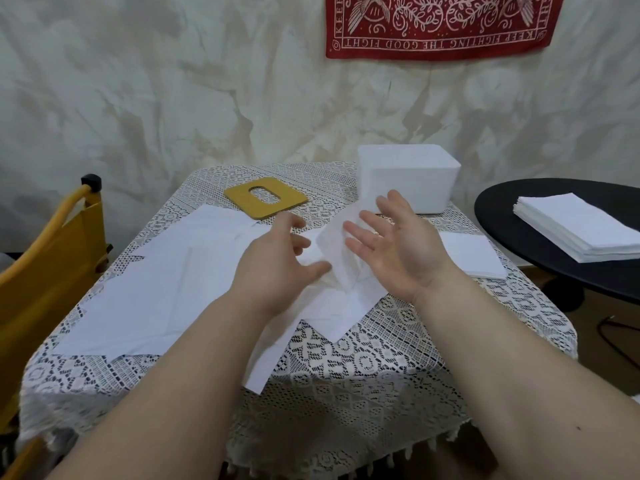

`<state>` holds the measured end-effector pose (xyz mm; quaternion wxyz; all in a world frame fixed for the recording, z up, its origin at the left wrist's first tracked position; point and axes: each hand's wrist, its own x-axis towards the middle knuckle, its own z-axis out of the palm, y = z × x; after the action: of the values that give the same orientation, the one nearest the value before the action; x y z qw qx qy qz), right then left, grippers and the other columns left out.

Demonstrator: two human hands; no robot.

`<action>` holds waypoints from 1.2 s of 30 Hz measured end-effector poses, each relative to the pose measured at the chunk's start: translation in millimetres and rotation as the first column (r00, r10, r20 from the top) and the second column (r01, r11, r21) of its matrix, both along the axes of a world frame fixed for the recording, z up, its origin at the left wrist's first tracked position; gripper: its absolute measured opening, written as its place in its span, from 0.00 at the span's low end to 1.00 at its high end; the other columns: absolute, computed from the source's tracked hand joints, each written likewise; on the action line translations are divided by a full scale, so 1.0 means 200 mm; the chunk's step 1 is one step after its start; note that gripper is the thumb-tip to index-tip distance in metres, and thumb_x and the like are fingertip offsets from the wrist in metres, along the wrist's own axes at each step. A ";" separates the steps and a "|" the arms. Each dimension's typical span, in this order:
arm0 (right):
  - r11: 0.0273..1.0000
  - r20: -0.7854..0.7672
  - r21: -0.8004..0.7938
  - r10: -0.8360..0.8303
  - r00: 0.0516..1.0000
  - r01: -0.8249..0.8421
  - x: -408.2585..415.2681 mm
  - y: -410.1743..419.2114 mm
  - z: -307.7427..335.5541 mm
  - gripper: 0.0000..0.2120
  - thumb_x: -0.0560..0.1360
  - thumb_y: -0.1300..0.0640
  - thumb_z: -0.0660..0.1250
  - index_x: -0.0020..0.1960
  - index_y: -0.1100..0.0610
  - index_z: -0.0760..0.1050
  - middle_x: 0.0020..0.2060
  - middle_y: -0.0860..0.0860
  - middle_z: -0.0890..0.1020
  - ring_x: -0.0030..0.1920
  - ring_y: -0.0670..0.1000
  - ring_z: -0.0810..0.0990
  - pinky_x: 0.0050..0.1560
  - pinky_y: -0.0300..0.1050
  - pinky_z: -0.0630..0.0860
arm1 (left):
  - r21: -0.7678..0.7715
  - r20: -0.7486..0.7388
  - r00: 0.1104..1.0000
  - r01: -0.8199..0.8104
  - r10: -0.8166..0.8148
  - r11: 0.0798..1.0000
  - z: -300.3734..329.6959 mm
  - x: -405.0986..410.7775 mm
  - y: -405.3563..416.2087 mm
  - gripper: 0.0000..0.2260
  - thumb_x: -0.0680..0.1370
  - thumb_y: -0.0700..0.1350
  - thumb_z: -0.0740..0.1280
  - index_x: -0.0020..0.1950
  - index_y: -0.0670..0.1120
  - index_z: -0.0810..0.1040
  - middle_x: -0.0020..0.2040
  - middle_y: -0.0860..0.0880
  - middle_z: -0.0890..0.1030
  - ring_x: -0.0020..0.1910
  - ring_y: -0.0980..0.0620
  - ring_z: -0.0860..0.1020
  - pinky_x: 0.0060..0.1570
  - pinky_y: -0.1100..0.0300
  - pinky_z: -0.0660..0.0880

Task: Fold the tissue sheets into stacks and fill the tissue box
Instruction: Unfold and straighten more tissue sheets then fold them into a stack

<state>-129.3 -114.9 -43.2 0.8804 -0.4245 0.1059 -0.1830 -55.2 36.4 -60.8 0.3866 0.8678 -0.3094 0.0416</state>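
Observation:
Several white tissue sheets (156, 289) lie spread and overlapping on the lace-covered table (363, 358). One tissue sheet (334, 252) stands lifted and creased between my hands. My left hand (273, 265) has curled fingers and pinches that sheet's near edge between thumb and fingers. My right hand (391, 247) is held palm up with straight fingers, their tips against the sheet's far side. The open white tissue box (408, 174) stands at the back right of the table. Its yellow lid (242, 197) with an oval hole lies flat to the box's left. A small folded stack (474, 254) lies right of my right hand.
A tall stack of tissues (581, 226) sits on a black round table (519, 244) at the right. A yellow chair (45, 265) stands against the table's left side. A red cloth (436, 26) hangs on the wall behind.

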 end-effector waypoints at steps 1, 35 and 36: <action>0.993 -0.042 -0.118 -0.001 0.999 -0.004 0.00 0.00 -0.01 0.30 0.80 0.60 0.59 0.77 0.46 0.49 0.71 0.56 0.64 0.63 0.57 0.74 0.63 0.51 0.71 | -0.013 0.003 0.997 -0.073 0.073 0.997 0.00 0.01 -0.01 0.24 0.69 0.52 0.75 0.60 0.51 0.68 0.48 0.57 0.78 0.51 0.55 0.78 0.53 0.55 0.74; -0.110 -0.098 -0.983 -0.352 0.931 -0.145 -0.03 -0.05 -0.17 0.08 0.76 0.55 0.65 0.53 0.51 0.81 0.51 0.48 0.81 0.52 0.50 0.76 0.52 0.44 0.71 | 0.105 0.093 0.995 0.036 -0.046 0.994 0.01 -0.09 -0.07 0.06 0.74 0.53 0.69 0.48 0.54 0.80 0.43 0.62 0.79 0.48 0.61 0.77 0.50 0.64 0.71; -0.103 -0.082 -0.987 -0.352 0.932 -0.126 -0.03 -0.04 -0.16 0.08 0.77 0.55 0.65 0.52 0.50 0.81 0.49 0.48 0.82 0.51 0.50 0.77 0.51 0.45 0.72 | 0.100 0.104 0.993 0.044 -0.055 0.994 0.02 -0.09 -0.07 0.07 0.73 0.54 0.70 0.49 0.56 0.79 0.42 0.63 0.77 0.47 0.62 0.77 0.48 0.64 0.70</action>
<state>-134.6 -122.7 -75.5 0.2260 -0.9455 0.1135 -0.2049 -73.9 22.0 -57.3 0.3274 0.8743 -0.3528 0.0632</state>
